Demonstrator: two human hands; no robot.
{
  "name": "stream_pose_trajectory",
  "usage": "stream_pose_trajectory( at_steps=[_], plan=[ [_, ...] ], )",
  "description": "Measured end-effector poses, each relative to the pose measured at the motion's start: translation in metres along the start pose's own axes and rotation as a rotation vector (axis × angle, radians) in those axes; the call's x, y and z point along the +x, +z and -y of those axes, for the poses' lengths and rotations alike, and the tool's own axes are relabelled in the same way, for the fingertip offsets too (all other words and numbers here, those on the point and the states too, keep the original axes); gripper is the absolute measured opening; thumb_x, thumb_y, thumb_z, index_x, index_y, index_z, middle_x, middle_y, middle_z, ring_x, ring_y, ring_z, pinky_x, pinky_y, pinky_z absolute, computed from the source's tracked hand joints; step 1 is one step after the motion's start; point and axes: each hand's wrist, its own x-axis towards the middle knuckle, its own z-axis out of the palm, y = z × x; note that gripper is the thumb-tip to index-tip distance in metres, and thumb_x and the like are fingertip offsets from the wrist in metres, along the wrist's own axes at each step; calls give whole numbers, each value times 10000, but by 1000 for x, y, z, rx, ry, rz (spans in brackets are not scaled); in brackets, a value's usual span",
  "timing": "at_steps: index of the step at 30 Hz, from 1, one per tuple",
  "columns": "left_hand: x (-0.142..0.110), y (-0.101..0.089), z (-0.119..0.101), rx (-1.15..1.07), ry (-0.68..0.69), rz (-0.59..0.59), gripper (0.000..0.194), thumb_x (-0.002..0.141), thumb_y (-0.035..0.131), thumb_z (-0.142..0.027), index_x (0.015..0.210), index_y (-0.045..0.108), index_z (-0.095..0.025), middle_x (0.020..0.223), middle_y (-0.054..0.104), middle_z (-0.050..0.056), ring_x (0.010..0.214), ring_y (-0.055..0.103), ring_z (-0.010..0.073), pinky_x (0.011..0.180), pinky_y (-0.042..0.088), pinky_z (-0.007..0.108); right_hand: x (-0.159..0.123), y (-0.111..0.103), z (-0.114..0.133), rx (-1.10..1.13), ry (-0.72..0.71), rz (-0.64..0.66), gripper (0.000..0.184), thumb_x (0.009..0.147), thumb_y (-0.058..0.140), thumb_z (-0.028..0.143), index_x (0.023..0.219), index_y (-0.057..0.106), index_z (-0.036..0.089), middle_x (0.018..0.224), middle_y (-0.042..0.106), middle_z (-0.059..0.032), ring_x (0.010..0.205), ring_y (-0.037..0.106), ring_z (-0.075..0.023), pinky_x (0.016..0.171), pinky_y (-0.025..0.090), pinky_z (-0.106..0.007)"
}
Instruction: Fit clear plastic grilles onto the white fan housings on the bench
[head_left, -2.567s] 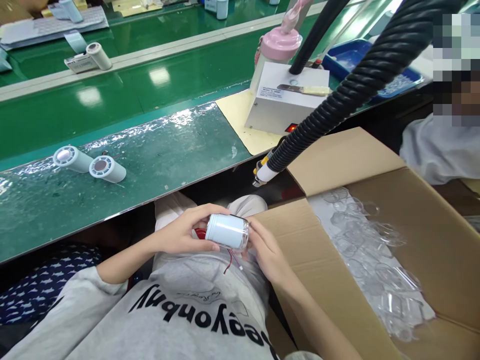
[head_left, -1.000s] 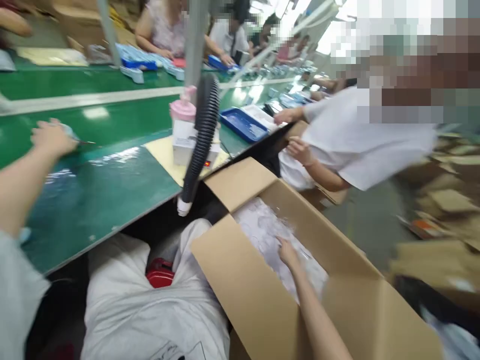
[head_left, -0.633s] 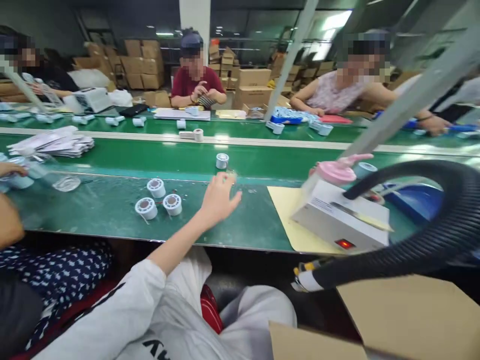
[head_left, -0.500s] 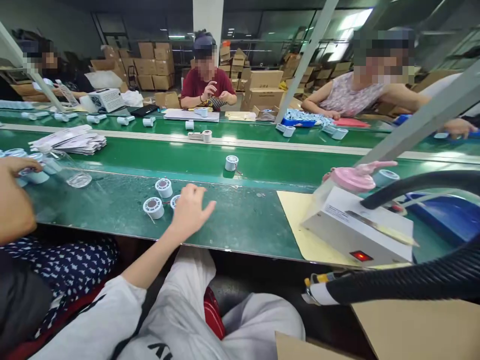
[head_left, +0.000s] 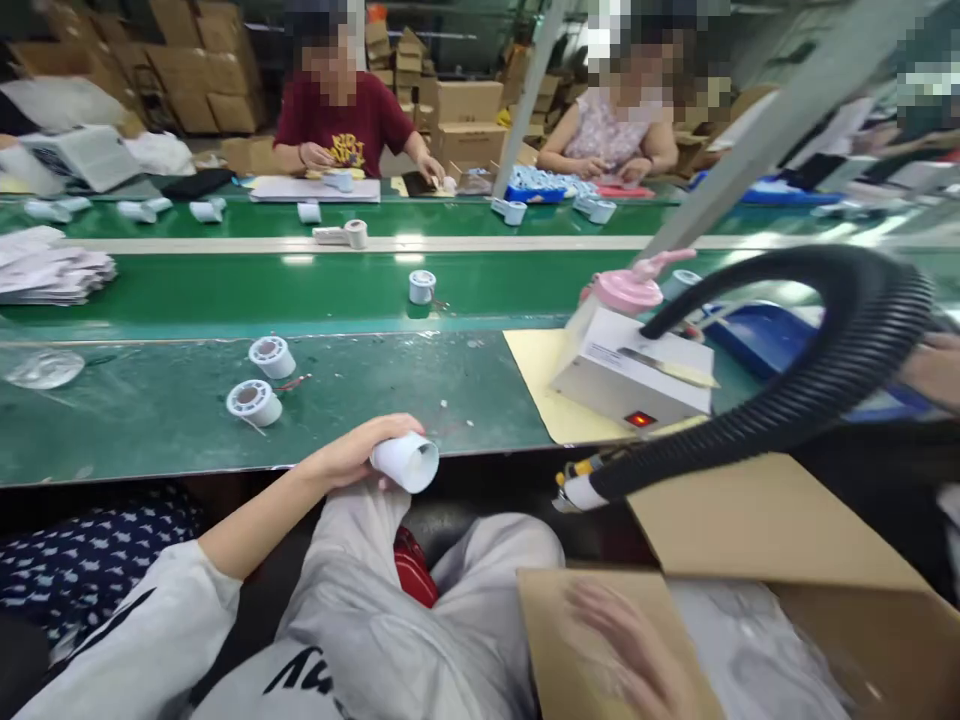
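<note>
My left hand (head_left: 366,450) is wrapped round a pale blue plastic cylinder (head_left: 411,462), just off the table's front edge above my lap. The cylinder lies tilted, its hollow end facing right. Two similar round housings (head_left: 271,357) stand on the green table to the left, with slotted rims, dark centres and thin wires. Low on the right, my right hand (head_left: 619,645) passes over a flap of an open cardboard box (head_left: 765,520). Motion smears its fingers, so its grip is unclear. Clear plastic bagging (head_left: 750,640) lies inside the box.
A white machine (head_left: 637,370) with a lit red switch sits on yellow card at the right, its black hose (head_left: 780,400) arching toward me. One housing (head_left: 421,287) stands on the green conveyor (head_left: 300,290). Two co-workers sit across it. A blue tray (head_left: 757,340) lies behind the hose.
My left hand has picked up a cylinder from the table and brought it to the edge, turned sideways. My right hand has come into view by the box. The view has swung right and downward.
</note>
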Motion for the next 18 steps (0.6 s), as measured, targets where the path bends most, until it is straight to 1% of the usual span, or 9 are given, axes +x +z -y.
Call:
stream_pose_trajectory(
  at_steps=[1,3,5,6,7,9,12,15,18],
  plan=[
    [5,13,9,-136,-82,143,500,729,600,-596,978,589,-163,696,584,4,481,503,113,365,353,201,2,7,16,-69,-43,-35,470,918,541,382,1382,585,442,1273,683,-105,1111,691,-389,800,640,-504],
    [12,38,24,-194,-237,350,528,704,643,-607,955,618,-142,693,595,9,420,440,81,329,282,194,16,23,45,-274,-206,-80,520,934,576,336,1451,536,367,1300,647,-128,1095,688,-348,818,636,-458],
    [13,55,33,-58,-286,478,527,753,634,-619,963,645,-136,702,605,7,418,404,67,351,281,205,36,37,64,-466,-255,-147,489,947,579,324,1435,558,320,1286,636,-154,1063,665,-353,801,621,-480],
    [12,60,35,50,-249,511,499,795,620,-601,983,660,-140,719,612,5,451,420,72,390,316,210,44,40,69,-534,-234,-161,449,948,581,315,1396,595,296,1294,626,-167,1045,652,-354,788,613,-487],
    [10,64,34,173,-172,518,447,836,609,-560,1001,674,-150,751,624,9,513,463,86,455,370,216,49,42,71,-575,-198,-156,388,946,585,301,1329,645,276,1300,618,-174,1031,641,-354,772,608,-489],
    [5,67,31,414,47,451,320,887,601,-451,1014,698,-173,858,646,26,705,562,130,649,460,251,52,42,70,-559,-126,-94,243,927,608,248,1142,720,246,1304,610,-172,1037,627,-345,759,603,-475],
    [0,68,27,614,295,308,229,896,627,-368,1006,703,-182,993,649,54,913,605,186,838,465,312,46,40,66,-327,-50,9,76,883,656,195,917,716,228,1262,612,-139,1082,632,-312,799,605,-439],
    [1,69,32,590,398,255,340,827,744,-440,1047,698,-185,1003,645,61,903,613,198,803,478,313,41,41,69,-36,29,-8,106,909,636,238,816,683,225,1199,619,-106,1089,650,-266,849,592,-394],
    [5,69,40,556,480,267,569,674,856,-543,1108,720,-202,1011,627,66,918,619,211,828,509,331,40,45,74,130,89,-143,251,977,550,298,772,672,220,1108,650,-101,1003,669,-239,787,580,-351]
  ],
)
